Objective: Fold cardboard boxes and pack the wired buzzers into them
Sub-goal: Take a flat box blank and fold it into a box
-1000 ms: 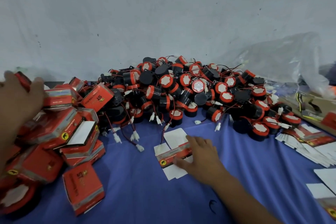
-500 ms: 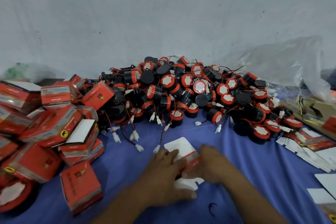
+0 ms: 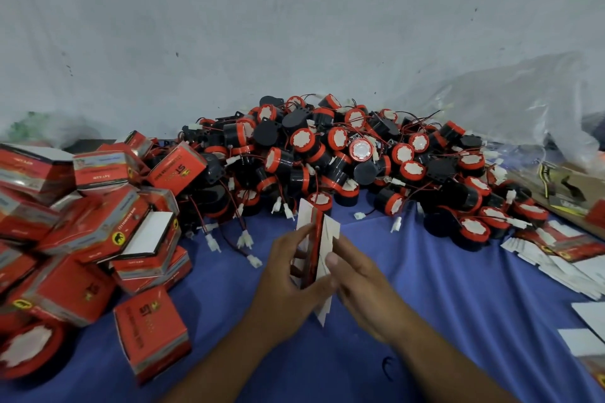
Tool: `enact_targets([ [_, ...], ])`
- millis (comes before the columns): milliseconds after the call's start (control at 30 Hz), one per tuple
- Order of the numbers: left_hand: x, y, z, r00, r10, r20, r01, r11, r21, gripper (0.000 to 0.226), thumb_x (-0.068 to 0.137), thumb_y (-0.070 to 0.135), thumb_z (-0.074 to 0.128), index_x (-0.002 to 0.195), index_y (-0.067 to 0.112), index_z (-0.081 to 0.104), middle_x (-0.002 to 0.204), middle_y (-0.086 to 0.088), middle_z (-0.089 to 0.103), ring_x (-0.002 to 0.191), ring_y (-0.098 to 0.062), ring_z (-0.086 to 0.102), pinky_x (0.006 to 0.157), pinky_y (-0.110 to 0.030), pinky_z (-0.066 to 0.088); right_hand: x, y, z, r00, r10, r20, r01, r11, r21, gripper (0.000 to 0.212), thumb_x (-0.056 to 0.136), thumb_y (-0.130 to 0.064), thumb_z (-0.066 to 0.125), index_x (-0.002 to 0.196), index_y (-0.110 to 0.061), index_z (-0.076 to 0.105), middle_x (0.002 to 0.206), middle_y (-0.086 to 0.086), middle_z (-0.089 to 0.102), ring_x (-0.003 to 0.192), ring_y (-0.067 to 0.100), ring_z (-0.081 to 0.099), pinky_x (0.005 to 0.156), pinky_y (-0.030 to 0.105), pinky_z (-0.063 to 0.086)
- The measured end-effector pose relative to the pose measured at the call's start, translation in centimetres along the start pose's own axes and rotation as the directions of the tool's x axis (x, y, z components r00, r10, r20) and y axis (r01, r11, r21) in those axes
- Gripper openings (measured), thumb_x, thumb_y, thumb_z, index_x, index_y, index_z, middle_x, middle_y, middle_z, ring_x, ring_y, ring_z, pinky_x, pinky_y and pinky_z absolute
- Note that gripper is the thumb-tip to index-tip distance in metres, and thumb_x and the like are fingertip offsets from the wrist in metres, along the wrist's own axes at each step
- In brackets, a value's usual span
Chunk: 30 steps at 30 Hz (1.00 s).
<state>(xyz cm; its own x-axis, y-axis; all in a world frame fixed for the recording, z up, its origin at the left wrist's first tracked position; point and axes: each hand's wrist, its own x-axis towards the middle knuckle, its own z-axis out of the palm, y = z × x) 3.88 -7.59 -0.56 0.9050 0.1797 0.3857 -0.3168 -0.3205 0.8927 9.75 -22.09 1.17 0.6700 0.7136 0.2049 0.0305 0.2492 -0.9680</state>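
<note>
A flat red-and-white cardboard box blank (image 3: 322,235) stands on edge above the blue cloth, held between both hands. My left hand (image 3: 288,275) grips its left side with fingers curled round it. My right hand (image 3: 358,285) holds its right side, thumb against the white flap. Behind them lies a big heap of black-and-red wired buzzers (image 3: 343,160) with white connectors. Folded red boxes (image 3: 98,222) are piled at the left.
A stack of flat box blanks (image 3: 563,252) lies at the right, with more white blanks (image 3: 586,327) near the right edge. A clear plastic bag (image 3: 523,101) sits at the back right. A loose buzzer (image 3: 29,347) lies at the bottom left. Blue cloth (image 3: 442,321) covers the table.
My left hand came over from the box pile at the left to the blank. Both hands lifted the blank off the cloth and turned it up on edge.
</note>
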Motion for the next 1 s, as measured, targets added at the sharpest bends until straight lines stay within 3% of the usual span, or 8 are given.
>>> enact_targets([
  [233,0.7,0.7,-1.4,0.995,-0.094,-0.039,0.089,0.989,-0.118,0.073,0.076,0.054,0.077,0.139,0.056,0.04,0.135,0.016,0.051,0.115,-0.005,0.06,0.082,-0.02,0.055,0.4,0.0,0.1,0.981,0.083,0.173,-0.051,0.981,-0.186,0.07,0.096,-0.035,0.066,0.156,-0.024,0.031,0.153,0.01,0.046,0.143,0.03,0.041,0.117,0.054,0.033],
  [367,0.7,0.5,-1.6,0.988,-0.151,-0.038,0.139,0.964,-0.225,0.084,0.069,0.045,0.081,0.142,0.045,0.039,0.119,0.013,0.062,0.104,-0.016,0.068,0.081,-0.032,0.058,0.4,-0.1,0.4,0.978,0.087,0.189,-0.039,0.969,-0.245,0.077,0.092,-0.047,0.066,0.156,-0.028,0.028,0.151,0.008,0.048,0.141,0.027,0.043,0.116,0.05,0.037],
  [467,0.8,0.6,-1.3,0.979,-0.203,0.023,0.2,0.932,-0.302,0.082,0.065,0.032,0.073,0.138,0.046,0.039,0.11,0.002,0.065,0.093,-0.02,0.071,0.077,-0.03,0.058,0.4,0.0,0.6,0.98,0.063,0.19,-0.025,0.98,-0.197,0.09,0.089,-0.05,0.067,0.159,-0.032,0.014,0.157,0.004,0.039,0.144,0.026,0.039,0.117,0.044,0.036],
  [567,0.9,0.6,-1.2,0.972,-0.219,0.087,0.234,0.869,-0.435,0.08,0.07,0.009,0.063,0.138,0.044,0.044,0.103,-0.015,0.066,0.088,-0.027,0.069,0.076,-0.031,0.055,0.2,0.4,0.6,0.986,0.096,0.136,-0.082,0.991,-0.108,0.099,0.082,-0.045,0.079,0.156,-0.043,0.012,0.159,-0.013,0.034,0.145,0.013,0.038,0.111,0.035,0.041],
  [667,0.9,0.1,-1.9,0.962,-0.213,0.173,0.274,0.778,-0.565,0.091,0.066,0.002,0.061,0.142,0.047,0.041,0.114,-0.024,0.064,0.097,-0.037,0.065,0.081,-0.04,0.052,0.2,0.9,0.8,0.999,0.044,0.026,-0.039,0.987,-0.156,0.087,0.081,-0.039,0.077,0.151,-0.043,0.026,0.146,-0.028,0.046,0.13,0.003,0.052,0.096,0.022,0.05],
  [833,0.7,-1.1,-3.2,0.943,-0.168,0.288,0.317,0.723,-0.614,0.093,0.064,0.005,0.06,0.14,0.055,0.041,0.127,-0.007,0.065,0.111,-0.03,0.065,0.092,-0.044,0.053,0.7,1.5,0.5,0.966,-0.096,-0.241,0.01,0.941,-0.338,0.051,0.081,-0.035,0.073,0.128,-0.043,0.052,0.119,-0.011,0.065,0.102,0.01,0.066,0.085,0.029,0.057],
  [900,0.8,-1.4,-3.6,0.934,-0.195,0.301,0.347,0.703,-0.62,0.089,0.067,0.004,0.061,0.14,0.053,0.044,0.119,-0.014,0.065,0.107,-0.034,0.062,0.093,-0.047,0.048,0.7,1.6,0.4,0.934,-0.146,-0.326,0.014,0.928,-0.373,0.041,0.088,-0.027,0.076,0.123,-0.036,0.058,0.112,0.002,0.067,0.096,0.016,0.067,0.082,0.027,0.056],
  [1000,0.6,-1.2,-3.6,0.917,-0.236,0.322,0.393,0.676,-0.623,0.081,0.075,0.0,0.059,0.14,0.046,0.045,0.09,-0.016,0.055,0.087,-0.032,0.058,0.086,-0.044,0.052,0.8,1.5,0.1,0.885,-0.166,-0.434,-0.023,0.917,-0.398,0.022,0.095,-0.022,0.066,0.117,-0.029,0.064,0.117,-0.001,0.066,0.1,0.014,0.064,0.087,0.031,0.053],
])
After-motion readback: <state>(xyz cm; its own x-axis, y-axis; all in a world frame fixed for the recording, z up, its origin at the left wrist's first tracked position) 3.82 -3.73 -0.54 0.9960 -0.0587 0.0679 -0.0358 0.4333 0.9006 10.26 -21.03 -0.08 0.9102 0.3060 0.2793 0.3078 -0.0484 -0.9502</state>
